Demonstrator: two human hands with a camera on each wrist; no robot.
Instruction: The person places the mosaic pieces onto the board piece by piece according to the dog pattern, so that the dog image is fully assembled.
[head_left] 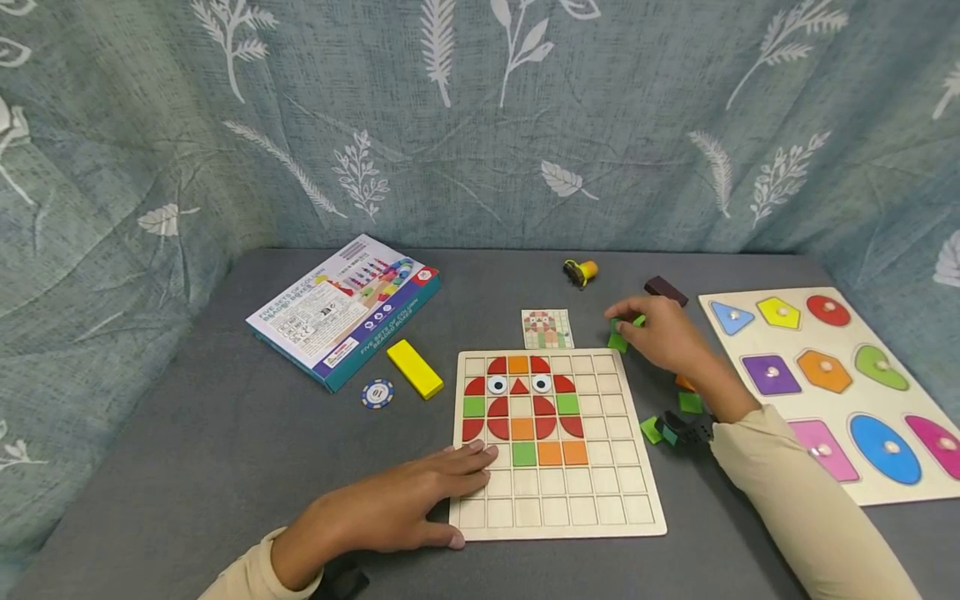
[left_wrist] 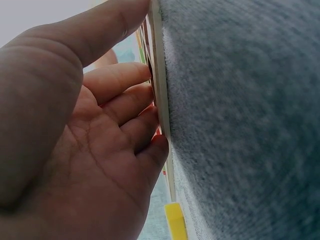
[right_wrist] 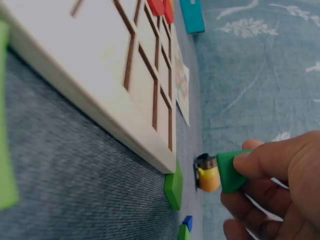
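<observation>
My left hand (head_left: 397,500) rests on the lower left edge of a wooden grid board (head_left: 615,507), its fingers fairly straight. Red, orange and green pieces on the board form an owl-like figure with two round eyes (head_left: 497,384). Beyond the board's far right corner, my right hand (head_left: 663,333) pinches a green tile (right_wrist: 230,171) between thumb and fingers, held above the table. Under that hand lies another green tile (right_wrist: 174,187) by the board's corner. A small picture card (head_left: 547,328) with a similar figure lies behind the board.
More green tiles (head_left: 690,402) and an orange piece (head_left: 684,382) lie right of the board, partly hidden by my forearm. A shape puzzle (head_left: 802,417) stands farther right. Leftward are a yellow block (head_left: 416,369), a poker chip (head_left: 377,393) and a box (head_left: 345,308). Behind sits a small yellow-and-black object (head_left: 581,272).
</observation>
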